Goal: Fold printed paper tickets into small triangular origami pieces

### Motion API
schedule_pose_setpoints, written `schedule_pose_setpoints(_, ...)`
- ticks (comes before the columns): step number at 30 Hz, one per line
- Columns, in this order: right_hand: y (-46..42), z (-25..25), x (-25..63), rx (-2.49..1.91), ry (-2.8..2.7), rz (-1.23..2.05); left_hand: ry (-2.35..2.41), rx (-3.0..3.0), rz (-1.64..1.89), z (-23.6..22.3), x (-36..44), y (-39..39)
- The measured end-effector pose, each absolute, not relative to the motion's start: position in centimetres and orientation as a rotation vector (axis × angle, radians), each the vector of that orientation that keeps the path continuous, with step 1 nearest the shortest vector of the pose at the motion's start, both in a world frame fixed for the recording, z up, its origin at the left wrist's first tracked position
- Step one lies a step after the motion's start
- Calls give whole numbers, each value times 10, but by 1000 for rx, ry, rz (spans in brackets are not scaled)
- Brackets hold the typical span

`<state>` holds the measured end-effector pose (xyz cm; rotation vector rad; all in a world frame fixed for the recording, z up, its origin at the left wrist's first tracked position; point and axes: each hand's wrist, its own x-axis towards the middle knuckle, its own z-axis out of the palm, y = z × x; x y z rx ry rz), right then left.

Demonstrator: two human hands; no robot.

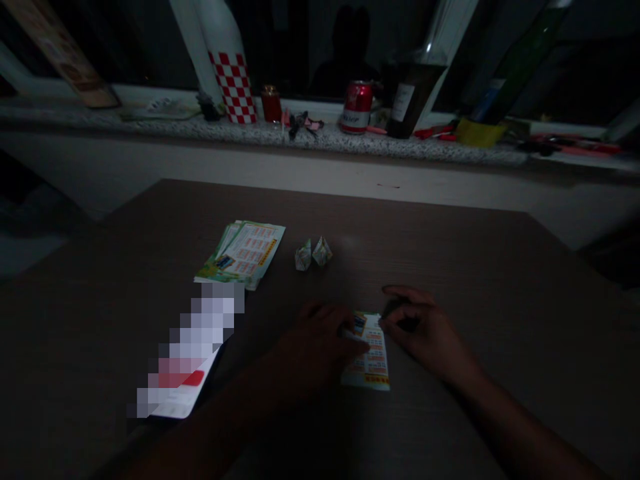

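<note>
Paper sheet [377, 363] lies on the table [450, 240], between the hands. Left hand [320, 340] is open, palm down over its left side, probably to stop sliding; right hand [433, 333] seems to pinch the upper right corner, likely for control. Folded papers [323, 253], paper stack [250, 253], phone [183, 397] sit apart, presumably for elbow room.

Dark brown table [450, 247]: sheet stack [255, 250], two folded paper pieces [323, 253], single printed sheet [376, 367], lit phone [177, 400].

Orange-printed white sheet [375, 361], red-and-white-checked bottle [228, 63]
</note>
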<state>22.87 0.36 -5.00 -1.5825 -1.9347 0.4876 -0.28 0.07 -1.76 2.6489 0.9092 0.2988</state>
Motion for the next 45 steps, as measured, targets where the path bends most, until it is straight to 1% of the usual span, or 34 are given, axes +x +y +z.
schedule_pose_setpoints(11, 11, -51, 231, -1598, -1926, 470, 930, 2611, 336, -17, -3, 0)
schedule_pose_setpoints(23, -2, -49, 240, -1545, -2039, 593, 967, 2535, 327, -18, -3, 0)
schedule_pose_setpoints(45, -19, -39, 240, -1644, -2171, 597, 995, 2506, 384, -20, -3, -3)
